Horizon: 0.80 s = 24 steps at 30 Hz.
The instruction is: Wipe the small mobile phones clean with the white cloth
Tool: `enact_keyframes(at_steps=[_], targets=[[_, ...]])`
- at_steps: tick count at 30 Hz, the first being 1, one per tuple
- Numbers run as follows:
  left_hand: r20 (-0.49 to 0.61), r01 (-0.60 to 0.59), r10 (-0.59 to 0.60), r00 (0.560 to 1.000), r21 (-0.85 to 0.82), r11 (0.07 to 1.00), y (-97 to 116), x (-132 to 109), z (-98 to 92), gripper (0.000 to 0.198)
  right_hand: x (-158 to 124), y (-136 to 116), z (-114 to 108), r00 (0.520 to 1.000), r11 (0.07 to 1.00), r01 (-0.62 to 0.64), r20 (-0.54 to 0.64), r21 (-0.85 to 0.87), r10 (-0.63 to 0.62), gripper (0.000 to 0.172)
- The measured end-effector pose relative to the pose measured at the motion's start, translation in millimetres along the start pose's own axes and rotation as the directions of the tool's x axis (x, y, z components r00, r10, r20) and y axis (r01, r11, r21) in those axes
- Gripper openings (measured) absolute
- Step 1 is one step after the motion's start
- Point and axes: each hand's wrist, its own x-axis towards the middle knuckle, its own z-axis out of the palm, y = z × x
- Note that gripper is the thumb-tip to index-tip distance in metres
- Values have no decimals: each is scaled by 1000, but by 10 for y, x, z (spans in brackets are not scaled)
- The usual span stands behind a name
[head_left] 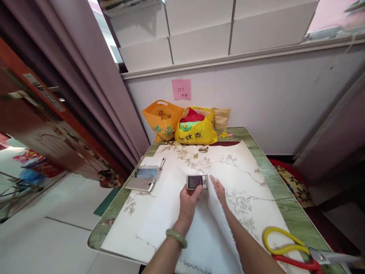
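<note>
My left hand [188, 199], with a green bangle [176, 238] on its wrist, is closed on a small silver digital camera [195, 182]. The dark screen faces me, and my thumb presses near the buttons on its right side. Beside it, my right hand [219, 191] grips the raised edge of a white cloth [209, 228]; the cloth hides part of that hand. The rest of the cloth drapes toward me over the floral table cover [242, 179], below the camera.
A phone and papers [142, 184] lie at the left. Scissors [308, 253] with yellow and red handles lie front right. At the back stand an orange bag [162, 120], a stuffed yellow bag [196, 131] and a brown pouch [221, 120]. A small bottle [195, 155] stands before them.
</note>
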Motion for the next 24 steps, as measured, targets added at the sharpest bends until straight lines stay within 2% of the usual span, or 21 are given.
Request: enact_keyframes(at_steps=[3, 5, 7, 9, 11, 13, 16, 20, 22, 24], targets=[[208, 110, -117, 971, 42, 993, 6, -62, -223, 44, -18, 2, 8, 999, 1000, 8, 51, 17, -9, 46], [284, 139, -156, 946, 78, 987, 71, -41, -361, 55, -47, 0, 16, 993, 999, 21, 114, 29, -24, 45], [341, 125, -177, 923, 170, 977, 162, 13, -464, 64, -81, -8, 25, 980, 999, 36, 193, 25, -40, 43], [426, 96, -212, 879, 277, 956, 256, 75, -520, 60, -111, -18, 31, 966, 999, 45, 255, 20, -48, 43], [497, 62, -239, 834, 346, 936, 339, 127, -535, 52, -127, -26, 32, 960, 998, 54, 273, 26, -59, 45], [539, 23, -234, 809, 369, 929, 414, 163, -526, 47, -127, -32, 28, 966, 997, 67, 248, 28, -72, 47], [600, -28, -203, 774, 354, 935, 514, 206, -510, 40, -114, -35, 20, 974, 997, 79, 215, 2, -77, 48], [701, -112, -129, 701, 286, 952, 583, 282, -474, 29, -114, -23, 21, 980, 993, 95, 182, -72, -81, 47], [703, -163, -105, 703, 304, 939, 564, 321, -422, 24, -118, -14, 24, 979, 989, 120, 176, -90, -102, 46], [661, -198, -83, 746, 339, 920, 514, 349, -347, 23, -117, -6, 24, 977, 987, 140, 173, -77, -125, 45]])
